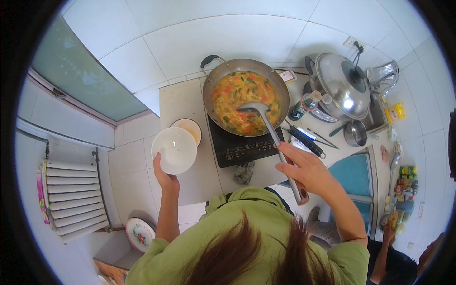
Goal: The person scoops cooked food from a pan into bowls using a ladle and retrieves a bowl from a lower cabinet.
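My left hand [166, 178] grips a white bowl [174, 151] by its rim, thumb on the near left edge; no food shows inside it. Partly hidden behind it, a second bowl [193, 130] with a dark rim and an orange-tinted inside stands on the counter. My right hand [305, 167] is closed around the handle of a metal wok spatula [272, 131]. The spatula's blade lies over the near part of a wok [281, 76]. In the wok is an orange stew [245, 92] with red pieces and green leaves. The wok sits on a black induction cooker [242, 151].
A lidded steel pot [338, 85] stands right of the wok, with spice jars [302, 107] between. A saucepan [355, 133] sits beside the sink [376, 112]. The wok's handle [304, 140] points toward me. A crumpled cloth [244, 172] hangs at the counter edge. Another person [395, 263] is at lower right.
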Demonstrator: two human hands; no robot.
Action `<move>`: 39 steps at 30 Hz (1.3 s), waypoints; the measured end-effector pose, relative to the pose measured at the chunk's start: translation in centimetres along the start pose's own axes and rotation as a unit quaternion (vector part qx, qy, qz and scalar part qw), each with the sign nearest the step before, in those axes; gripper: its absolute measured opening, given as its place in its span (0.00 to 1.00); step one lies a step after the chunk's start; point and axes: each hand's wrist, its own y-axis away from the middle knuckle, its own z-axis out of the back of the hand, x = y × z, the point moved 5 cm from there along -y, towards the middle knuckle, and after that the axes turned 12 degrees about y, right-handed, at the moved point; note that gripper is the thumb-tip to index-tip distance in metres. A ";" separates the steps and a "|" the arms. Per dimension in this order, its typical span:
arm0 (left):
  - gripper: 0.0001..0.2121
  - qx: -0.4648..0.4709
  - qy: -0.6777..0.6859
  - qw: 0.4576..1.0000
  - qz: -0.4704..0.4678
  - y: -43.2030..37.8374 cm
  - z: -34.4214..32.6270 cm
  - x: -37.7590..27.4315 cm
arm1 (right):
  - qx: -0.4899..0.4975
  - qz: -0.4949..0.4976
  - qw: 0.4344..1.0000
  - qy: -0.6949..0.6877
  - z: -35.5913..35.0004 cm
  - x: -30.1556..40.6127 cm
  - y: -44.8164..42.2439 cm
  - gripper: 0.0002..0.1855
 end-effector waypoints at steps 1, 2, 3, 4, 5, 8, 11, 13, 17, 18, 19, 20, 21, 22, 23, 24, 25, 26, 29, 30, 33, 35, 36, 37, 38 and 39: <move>0.24 -0.005 -0.005 1.000 -0.003 0.1 -0.2 0.0 | 0.001 -0.001 1.000 -0.001 0.3 0.3 0.3 0.24; 0.24 -0.011 -0.009 1.000 -0.006 0.1 -0.2 0.0 | 0.016 0.002 1.000 -0.006 0.4 0.6 0.6 0.24; 0.24 -0.012 -0.010 1.000 -0.006 0.0 -0.2 0.0 | 0.031 0.007 0.999 -0.012 0.4 0.8 0.7 0.24; 0.24 -0.009 -0.007 1.000 -0.005 -0.2 -0.1 0.1 | 0.037 0.013 0.999 -0.018 0.4 1.0 0.7 0.24; 0.24 -0.006 -0.004 1.000 -0.006 -0.2 0.1 0.1 | 0.038 0.015 0.999 -0.020 0.1 1.0 0.7 0.24; 0.24 0.002 0.004 1.000 0.006 -0.3 0.2 0.6 | 0.039 0.017 0.999 -0.018 -1.8 0.4 0.9 0.22; 0.24 -0.009 -0.002 1.000 -0.002 -0.3 -0.1 0.3 | 0.034 0.009 0.999 -0.001 -4.3 -0.6 0.1 0.20; 0.24 -0.012 0.000 1.000 -0.007 -0.1 -0.3 0.2 | 0.005 0.006 1.000 0.007 -5.0 -1.6 -0.9 0.19; 0.24 -0.021 0.004 1.000 -0.010 -0.4 0.2 0.1 | 0.015 -0.052 0.997 -0.051 -6.2 -4.4 -2.9 0.20; 0.24 -0.020 0.007 1.000 -0.010 -0.3 0.0 0.2 | -0.014 -0.083 0.994 -0.068 -6.0 -5.2 -3.0 0.21; 0.24 -0.015 0.008 1.000 -0.018 -0.1 -0.3 0.1 | -0.015 -0.082 0.994 -0.065 -6.6 -5.8 -2.9 0.21; 0.24 -0.011 0.009 1.000 -0.026 0.0 -0.6 0.0 | -0.048 -0.112 0.990 -0.077 -7.1 -6.7 -2.7 0.21; 0.24 -0.013 0.010 1.000 -0.026 0.0 -0.5 0.0 | -0.080 -0.141 0.982 -0.092 -7.1 -7.1 -2.7 0.21; 0.23 -0.006 0.014 1.000 -0.024 -0.1 -0.4 -0.1 | -0.081 -0.198 0.961 -0.177 -6.9 -7.7 -2.6 0.19; 0.23 0.002 0.019 1.000 -0.022 -0.1 -0.4 -0.1 | -0.079 -0.196 0.961 -0.177 -6.9 -8.0 -2.8 0.19; 0.23 0.002 0.019 1.000 -0.023 -0.1 -0.4 -0.1 | -0.128 -0.194 0.964 -0.132 -6.2 -8.5 -2.8 0.19; 0.23 -0.001 0.023 1.000 -0.020 -0.1 -0.4 0.0 | -0.178 -0.192 0.961 -0.086 -5.5 -8.9 -2.8 0.18; 0.23 -0.005 0.028 0.999 -0.017 -0.1 -0.4 0.0 | -0.194 -0.204 0.959 -0.041 -6.0 -9.5 -2.4 0.18; 0.23 0.004 0.026 0.999 -0.021 0.0 -0.4 -0.1 | -0.213 -0.181 0.957 -0.079 -5.5 -9.8 -2.3 0.11; 0.23 0.004 0.025 0.999 -0.020 0.0 -0.5 0.0 | -0.212 -0.182 0.957 -0.079 -5.7 -9.8 -2.1 0.11; 0.23 0.003 0.016 1.000 -0.026 0.0 -0.5 0.1 | -0.239 -0.216 0.946 -0.032 -5.9 -9.5 -1.3 0.14; 0.23 0.006 0.010 0.999 -0.033 0.0 -0.2 0.0 | -0.263 -0.276 0.916 -0.123 -5.5 -9.1 -1.0 0.08; 0.23 0.006 0.010 0.999 -0.032 0.1 -0.3 0.0 | -0.264 -0.311 0.903 -0.135 -5.9 -9.4 -0.4 0.04; 0.24 0.002 0.006 1.000 -0.031 0.1 -0.3 -0.1 | -0.263 -0.313 0.902 -0.136 -5.9 -9.5 -0.1 0.04; 0.24 -0.002 0.002 1.000 -0.030 0.2 -0.2 -0.1 | -0.269 -0.367 0.871 -0.186 -6.2 -10.0 0.4 0.03; 0.24 -0.001 0.001 1.000 -0.029 0.1 -0.2 0.0 | -0.275 -0.419 0.833 -0.235 -6.4 -10.5 1.0 0.03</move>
